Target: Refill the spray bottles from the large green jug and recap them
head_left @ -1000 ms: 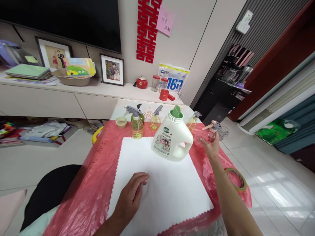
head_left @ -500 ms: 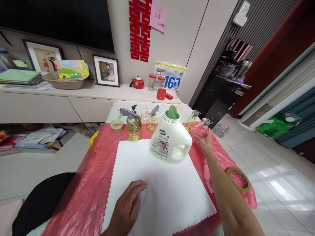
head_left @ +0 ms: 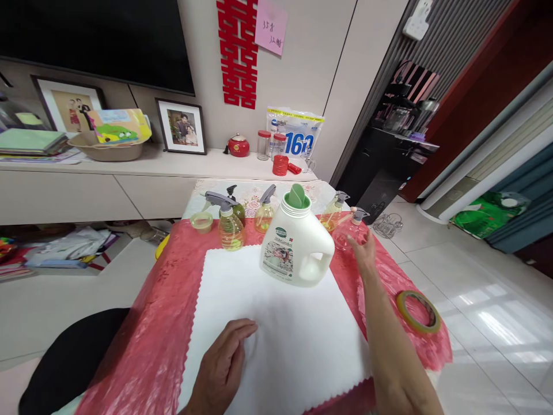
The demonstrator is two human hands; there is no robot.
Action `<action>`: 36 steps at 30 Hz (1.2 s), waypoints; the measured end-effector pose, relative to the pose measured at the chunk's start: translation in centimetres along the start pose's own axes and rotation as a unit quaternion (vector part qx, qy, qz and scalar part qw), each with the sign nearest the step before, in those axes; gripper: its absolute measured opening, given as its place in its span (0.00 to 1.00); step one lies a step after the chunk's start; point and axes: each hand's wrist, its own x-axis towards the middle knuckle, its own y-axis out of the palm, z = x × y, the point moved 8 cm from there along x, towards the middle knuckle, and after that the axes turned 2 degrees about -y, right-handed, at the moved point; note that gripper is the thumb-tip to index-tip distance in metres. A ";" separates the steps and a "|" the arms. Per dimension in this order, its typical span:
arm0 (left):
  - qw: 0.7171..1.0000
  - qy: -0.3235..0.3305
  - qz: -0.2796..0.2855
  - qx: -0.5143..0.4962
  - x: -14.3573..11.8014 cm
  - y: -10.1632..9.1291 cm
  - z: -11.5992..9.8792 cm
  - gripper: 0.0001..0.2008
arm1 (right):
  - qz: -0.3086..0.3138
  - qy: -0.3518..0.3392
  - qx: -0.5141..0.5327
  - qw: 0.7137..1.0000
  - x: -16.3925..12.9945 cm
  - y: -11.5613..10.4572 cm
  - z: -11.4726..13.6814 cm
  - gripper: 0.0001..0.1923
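Observation:
My left hand (head_left: 224,360) rests with loosely bent fingers on a white cloth (head_left: 285,340) with a scalloped edge, holding nothing. At the right, my right hand (head_left: 363,249) is beside a clear spray bottle (head_left: 352,230) with a grey trigger head, thumb and fingers apart around its near side. The far fingers are partly hidden. A white detergent jug (head_left: 298,248) with a green pour spout stands upright on the cloth. More spray bottles stand behind it: one with yellowish liquid (head_left: 231,227), another (head_left: 263,213) in the middle and one (head_left: 332,213) at the right.
A small bowl (head_left: 201,221) stands at the table's left. Red plastic film (head_left: 159,294) covers the table, and a tape roll (head_left: 418,312) lies at its right edge. Behind is a cabinet (head_left: 190,161) with jars and a large bag (head_left: 294,132).
My right hand has loosened around the clear spray bottle and drawn slightly back to the right. The bottle stays in place. My left hand has not moved; the view shifts slightly.

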 end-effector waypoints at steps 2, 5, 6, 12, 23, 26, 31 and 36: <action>1.000 -0.002 0.003 -0.001 0.1 0.0 -0.1 0.17 | -0.040 0.021 0.045 0.998 -1.1 -1.3 0.0 0.23; 1.000 0.004 0.006 -0.001 0.5 -0.1 -0.7 0.18 | -0.060 0.018 0.129 0.990 -3.6 -2.0 0.9 0.26; 1.000 0.010 0.004 0.000 0.7 -0.2 -1.1 0.18 | -0.056 0.013 0.157 0.986 -4.6 -1.9 1.3 0.29; 0.999 0.047 0.018 0.002 1.2 -0.7 -3.3 0.19 | -0.037 0.014 0.278 0.960 -8.9 -0.8 2.3 0.42; 0.997 -0.009 -0.038 0.065 16.5 -6.9 -5.3 0.19 | -0.050 0.060 0.330 0.941 -9.0 -0.6 0.3 0.42; 0.994 -0.050 -0.043 0.090 23.0 -7.6 -5.5 0.20 | -0.042 0.075 0.339 0.937 -9.2 -0.1 0.4 0.43; 0.972 -0.122 0.017 0.198 31.0 -5.5 -4.1 0.22 | -0.040 0.107 0.354 0.928 -9.2 0.4 -0.3 0.44; 0.947 -0.183 0.061 0.256 34.7 -2.8 -1.1 0.22 | -0.045 0.111 0.365 0.923 -9.2 0.5 -1.0 0.41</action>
